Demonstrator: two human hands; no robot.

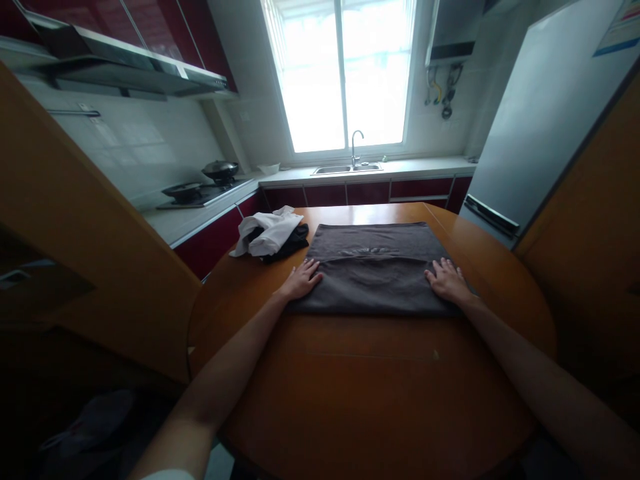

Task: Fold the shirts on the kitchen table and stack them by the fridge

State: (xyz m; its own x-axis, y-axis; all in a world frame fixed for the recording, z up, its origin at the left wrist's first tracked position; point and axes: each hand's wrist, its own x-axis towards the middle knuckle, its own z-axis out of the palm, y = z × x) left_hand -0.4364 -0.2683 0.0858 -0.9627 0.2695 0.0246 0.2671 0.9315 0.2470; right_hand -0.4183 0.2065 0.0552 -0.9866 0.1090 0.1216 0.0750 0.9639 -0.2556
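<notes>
A dark grey folded piece of cloth (373, 290), perhaps a garment, lies flat on the wooden table (370, 387). A fold or edge runs across its middle, with small wrinkles and a faint mark just beyond it. On its left edge rests my left hand (301, 279), palm down with the fingers spread. My right hand (449, 280) lies flat on the right edge in the same way. Neither hand grips the fabric; both press on top of it. Whatever is under the palms is hidden.
White cloth (273, 233) sits crumpled on black cloth (293, 247) at the table's far left. Beyond the table are a counter with a sink (333, 170), a stove with a lidded pan (220, 171), and a fridge (545, 113) on the right.
</notes>
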